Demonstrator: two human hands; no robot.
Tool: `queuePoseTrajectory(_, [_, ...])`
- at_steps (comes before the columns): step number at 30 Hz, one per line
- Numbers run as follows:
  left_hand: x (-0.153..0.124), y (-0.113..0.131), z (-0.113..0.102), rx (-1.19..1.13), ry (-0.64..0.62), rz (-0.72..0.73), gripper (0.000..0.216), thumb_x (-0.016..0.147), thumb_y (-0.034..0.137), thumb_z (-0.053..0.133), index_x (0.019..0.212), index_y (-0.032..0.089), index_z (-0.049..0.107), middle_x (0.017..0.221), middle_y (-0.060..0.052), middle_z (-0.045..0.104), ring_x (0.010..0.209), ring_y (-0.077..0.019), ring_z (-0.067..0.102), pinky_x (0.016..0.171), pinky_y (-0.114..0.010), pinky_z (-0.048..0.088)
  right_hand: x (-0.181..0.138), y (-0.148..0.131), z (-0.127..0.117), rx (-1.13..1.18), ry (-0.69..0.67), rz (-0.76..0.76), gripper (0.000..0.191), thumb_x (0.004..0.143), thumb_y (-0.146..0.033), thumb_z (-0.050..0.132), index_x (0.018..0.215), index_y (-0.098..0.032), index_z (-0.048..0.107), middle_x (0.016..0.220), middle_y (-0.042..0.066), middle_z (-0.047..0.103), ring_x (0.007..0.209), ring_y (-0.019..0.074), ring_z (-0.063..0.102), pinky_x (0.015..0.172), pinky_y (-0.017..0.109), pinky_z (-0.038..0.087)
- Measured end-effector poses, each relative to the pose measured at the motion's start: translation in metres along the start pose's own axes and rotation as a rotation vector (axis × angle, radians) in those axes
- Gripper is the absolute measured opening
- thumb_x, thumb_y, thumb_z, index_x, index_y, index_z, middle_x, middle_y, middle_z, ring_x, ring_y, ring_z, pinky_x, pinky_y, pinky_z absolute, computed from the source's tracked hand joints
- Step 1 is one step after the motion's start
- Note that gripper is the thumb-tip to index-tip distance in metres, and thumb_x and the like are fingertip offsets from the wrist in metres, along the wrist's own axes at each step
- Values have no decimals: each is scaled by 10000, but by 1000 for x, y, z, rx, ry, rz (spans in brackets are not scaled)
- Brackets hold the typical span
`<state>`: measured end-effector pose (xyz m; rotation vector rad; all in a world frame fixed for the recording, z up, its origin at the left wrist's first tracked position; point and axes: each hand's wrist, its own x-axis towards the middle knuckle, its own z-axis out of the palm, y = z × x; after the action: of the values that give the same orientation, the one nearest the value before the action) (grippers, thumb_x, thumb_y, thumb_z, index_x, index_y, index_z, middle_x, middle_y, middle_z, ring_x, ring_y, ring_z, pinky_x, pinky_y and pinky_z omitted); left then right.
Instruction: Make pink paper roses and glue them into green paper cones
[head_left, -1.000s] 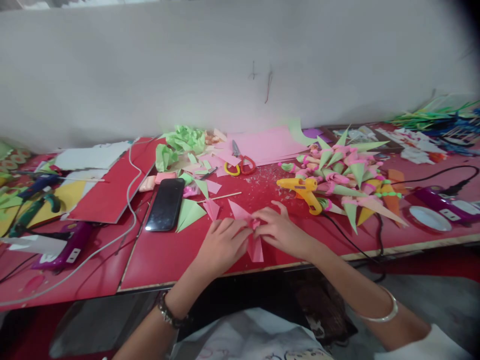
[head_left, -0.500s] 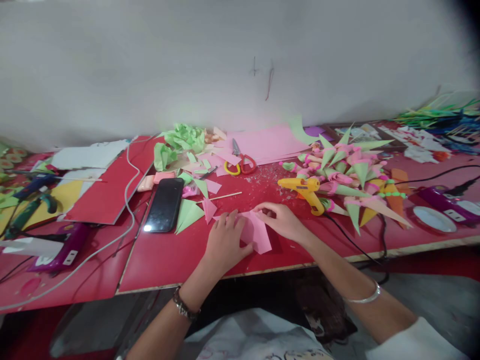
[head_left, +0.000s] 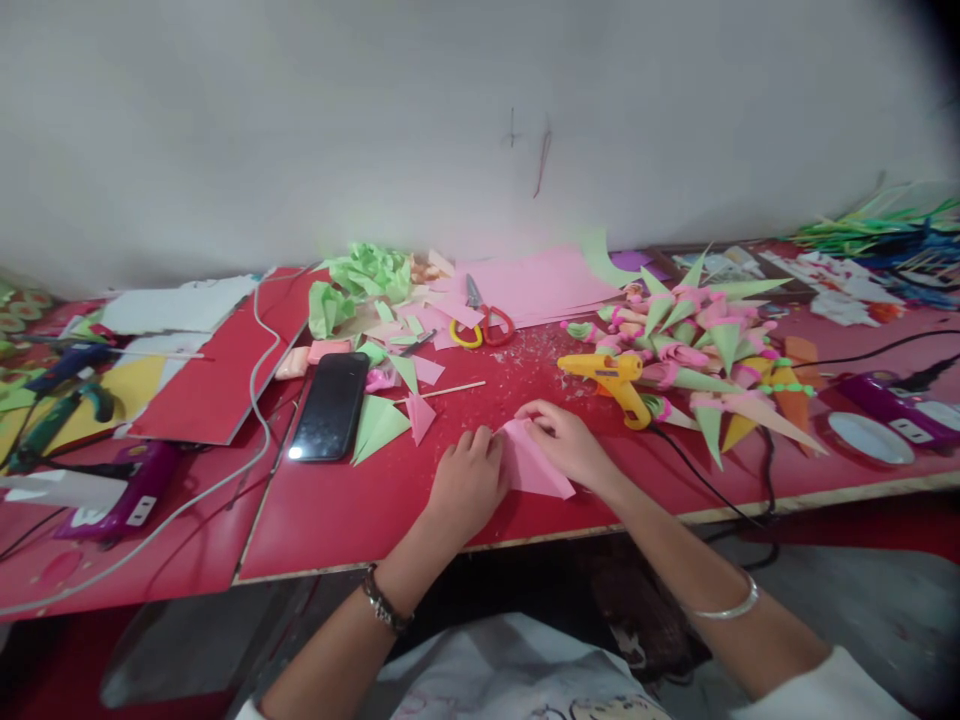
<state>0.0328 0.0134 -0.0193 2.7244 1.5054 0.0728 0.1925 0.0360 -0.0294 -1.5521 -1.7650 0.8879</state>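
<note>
A pink paper piece (head_left: 536, 468) lies on the red table (head_left: 337, 510) between my two hands. My left hand (head_left: 469, 485) presses on the paper's left edge with its fingers curled over it. My right hand (head_left: 574, 445) pinches the paper's upper right part. A yellow glue gun (head_left: 611, 380) lies just beyond my right hand. Beyond my left hand lie a thin wooden stick (head_left: 450, 391) and several pink and green paper triangles (head_left: 382, 425).
A black phone (head_left: 331, 405) lies at the left. Scissors (head_left: 480, 325) rest on pink sheets (head_left: 540, 285) at the back. A heap of pink and green paper cones (head_left: 697, 350) sits at the right, with purple devices (head_left: 892, 405), cables and a white dish (head_left: 862, 437).
The pink paper has turned and shifted right, its point now toward the table's front edge at the right. Both hands moved slightly right with it.
</note>
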Motion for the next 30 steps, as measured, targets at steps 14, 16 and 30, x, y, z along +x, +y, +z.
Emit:
queuePoseTrajectory(14, [4,9,0,65,-31,-27,379,814,235,401,1169,109,437,1031,-112,504,880,-228,497,651,-356,455,-13,0,10,-420,135,-136,207,816,-165,380,844,-202,582,776,27,673,648,160,575,716,301,366])
queuePoseTrajectory(16, [4,9,0,69,-36,-22,391,814,231,392,1183,107,429,1057,-112,502,892,-230,490,638,-355,459,-14,2,8,-448,139,-133,209,812,-155,381,832,-203,583,751,24,671,625,160,572,712,302,363])
queuePoseTrajectory(30, [4,11,4,92,-23,-37,439,814,223,384,1233,89,383,1126,-122,494,927,-230,486,653,-343,466,-36,-5,-5,-173,81,18,225,760,-259,438,973,-224,501,554,-42,597,631,167,591,767,350,365])
